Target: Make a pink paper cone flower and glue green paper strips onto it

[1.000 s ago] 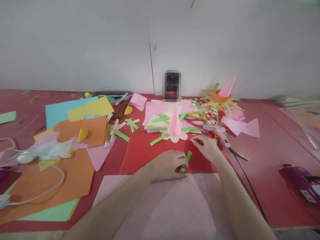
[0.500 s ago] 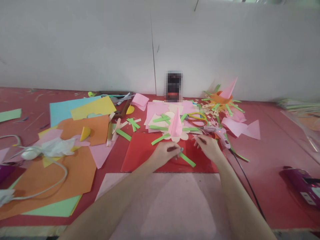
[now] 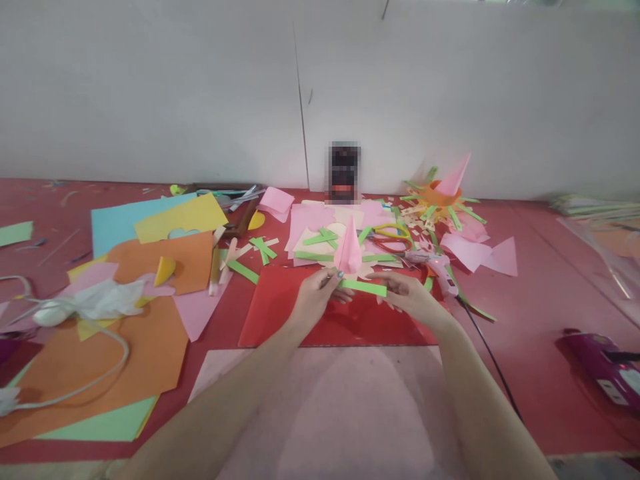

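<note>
Over the red board (image 3: 280,313), my left hand (image 3: 320,290) pinches the left end of a green paper strip (image 3: 364,287). My right hand (image 3: 407,293) has its curled fingers at the strip's other end, which lies between finger and thumb. The strip is stretched nearly level between both hands. Just behind it stands a pink paper cone (image 3: 349,252), upright on a pale scalloped paper base that is partly hidden by my hands. More green strips (image 3: 315,256) lie around the cone.
A pink glue gun (image 3: 443,270) with a black cord lies at right, beside yellow-and-red-handled scissors (image 3: 393,233). Behind it sits another cone on an orange base (image 3: 445,192). Coloured paper sheets (image 3: 145,347) and a white cable cover the left. A purple power strip (image 3: 603,367) is far right.
My left hand has raised the green strip and turned it from slanting down to nearly level. My right hand has come inward and lower, meeting the strip's right end.
</note>
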`<move>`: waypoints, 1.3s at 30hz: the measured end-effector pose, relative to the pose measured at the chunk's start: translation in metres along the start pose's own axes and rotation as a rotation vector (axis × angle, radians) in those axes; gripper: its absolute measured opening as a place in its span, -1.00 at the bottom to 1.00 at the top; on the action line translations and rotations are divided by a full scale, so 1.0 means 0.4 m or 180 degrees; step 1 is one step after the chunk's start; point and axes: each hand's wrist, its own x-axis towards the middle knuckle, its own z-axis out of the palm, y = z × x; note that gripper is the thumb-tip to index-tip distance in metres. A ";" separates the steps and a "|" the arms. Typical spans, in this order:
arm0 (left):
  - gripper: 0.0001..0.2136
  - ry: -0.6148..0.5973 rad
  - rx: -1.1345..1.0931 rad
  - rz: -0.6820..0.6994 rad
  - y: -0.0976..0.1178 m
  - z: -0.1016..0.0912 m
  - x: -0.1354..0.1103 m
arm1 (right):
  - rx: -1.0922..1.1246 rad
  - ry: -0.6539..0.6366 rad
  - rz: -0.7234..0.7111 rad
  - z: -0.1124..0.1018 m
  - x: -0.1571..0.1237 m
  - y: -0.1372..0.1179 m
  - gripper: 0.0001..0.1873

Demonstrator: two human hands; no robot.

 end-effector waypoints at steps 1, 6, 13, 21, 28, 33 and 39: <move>-0.72 -0.0034 0.0026 -0.0012 -0.002 0.000 0.001 | 0.0078 -0.0014 -0.0005 -0.002 -0.003 -0.003 -0.57; -0.71 0.0063 0.0052 0.0003 -0.003 -0.002 0.006 | 0.0326 -0.0239 -0.0026 -0.001 -0.017 -0.021 -0.46; -0.72 -0.0141 0.0151 -0.0013 -0.002 0.003 0.002 | 0.0200 0.0162 -0.0033 0.007 -0.005 -0.009 -0.70; -0.77 -0.0125 0.0035 0.0126 0.000 0.000 0.000 | 0.0134 0.0810 -0.0201 0.002 0.018 0.029 -0.77; -0.78 -0.0114 0.0131 0.0234 0.001 -0.003 0.001 | -0.0153 0.0899 -0.0257 0.011 0.024 0.032 -0.79; -0.83 0.0339 0.0567 0.0784 0.013 -0.004 -0.014 | -0.0317 0.1442 -0.0287 0.026 0.035 0.036 -0.76; -0.94 0.1119 0.2285 0.2727 -0.003 -0.008 -0.033 | 0.0610 0.1259 0.0134 0.054 0.031 0.014 -0.57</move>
